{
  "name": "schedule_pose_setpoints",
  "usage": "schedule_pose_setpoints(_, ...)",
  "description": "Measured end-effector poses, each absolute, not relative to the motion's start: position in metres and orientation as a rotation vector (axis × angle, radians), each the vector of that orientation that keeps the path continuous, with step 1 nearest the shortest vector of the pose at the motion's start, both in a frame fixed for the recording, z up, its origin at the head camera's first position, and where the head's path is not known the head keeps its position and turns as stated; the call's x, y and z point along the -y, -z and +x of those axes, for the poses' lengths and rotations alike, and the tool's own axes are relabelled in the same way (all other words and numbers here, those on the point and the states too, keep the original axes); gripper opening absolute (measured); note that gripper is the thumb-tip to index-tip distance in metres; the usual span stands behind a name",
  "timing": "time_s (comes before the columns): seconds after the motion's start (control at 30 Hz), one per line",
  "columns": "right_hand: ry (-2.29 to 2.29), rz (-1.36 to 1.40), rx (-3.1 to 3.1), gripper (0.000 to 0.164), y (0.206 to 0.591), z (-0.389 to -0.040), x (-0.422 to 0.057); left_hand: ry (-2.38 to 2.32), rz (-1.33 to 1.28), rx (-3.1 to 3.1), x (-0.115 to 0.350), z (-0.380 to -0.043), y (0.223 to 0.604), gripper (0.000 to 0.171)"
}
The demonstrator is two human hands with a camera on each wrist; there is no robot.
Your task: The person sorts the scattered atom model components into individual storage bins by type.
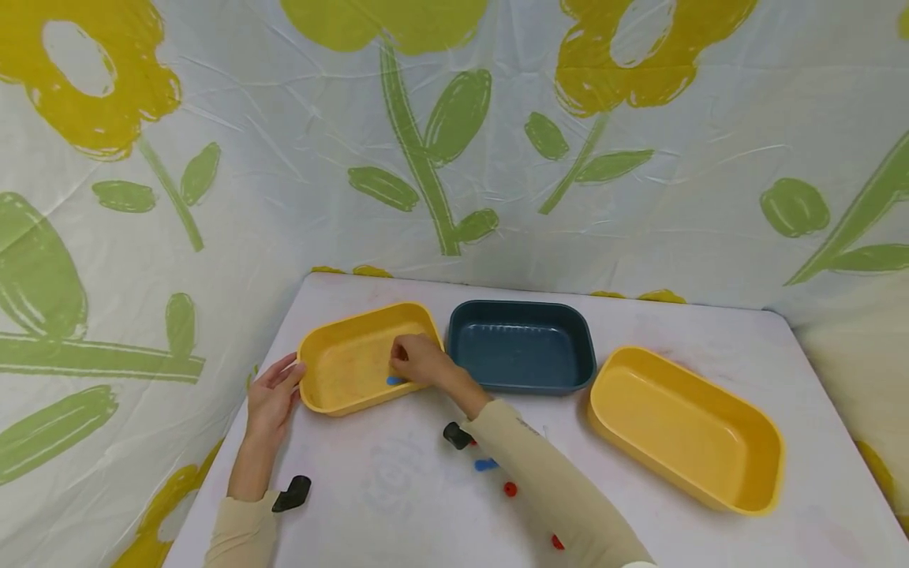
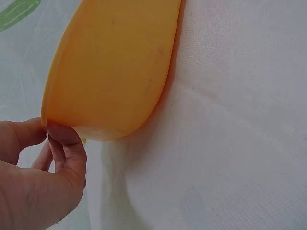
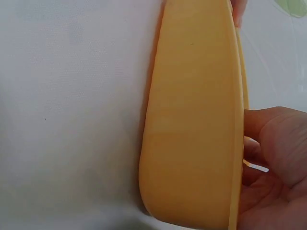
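Observation:
At the back left of the table sits a yellow bin (image 1: 341,406). My left hand (image 1: 273,394) pinches its left rim, thumb and fingers on either side of the wall, as the left wrist view shows close up on the bin (image 2: 115,72). My right hand (image 1: 424,361) reaches over the near right rim with its fingers curled inside the bin. Just below those fingers a small blue piece (image 1: 394,380) shows; I cannot tell whether they hold it. In the right wrist view the bin's wall (image 3: 192,120) hides the fingertips of the right hand (image 3: 276,163).
A dark blue bin (image 1: 521,388) stands right beside the yellow one, and another yellow bin (image 1: 667,465) lies angled at the right. Near my right forearm are a blue piece (image 1: 486,465), a red piece (image 1: 510,489) and another red piece (image 1: 557,542), partly covered by the sleeve.

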State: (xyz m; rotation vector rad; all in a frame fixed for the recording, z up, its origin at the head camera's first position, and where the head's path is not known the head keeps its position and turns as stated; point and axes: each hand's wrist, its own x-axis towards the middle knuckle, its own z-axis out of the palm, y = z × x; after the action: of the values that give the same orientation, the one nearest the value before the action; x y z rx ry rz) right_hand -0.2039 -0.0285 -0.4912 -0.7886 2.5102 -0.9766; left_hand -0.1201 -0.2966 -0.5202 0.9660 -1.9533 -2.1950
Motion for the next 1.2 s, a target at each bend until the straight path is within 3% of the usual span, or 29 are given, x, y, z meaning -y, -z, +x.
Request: schedule_pose_setpoints(1.2, 1.526, -0.709, -2.508, 0.013, 0.476, -0.167, -0.027, 2.189, 0.992, 1.948, 0.296, -0.119, 0.520, 0.051)
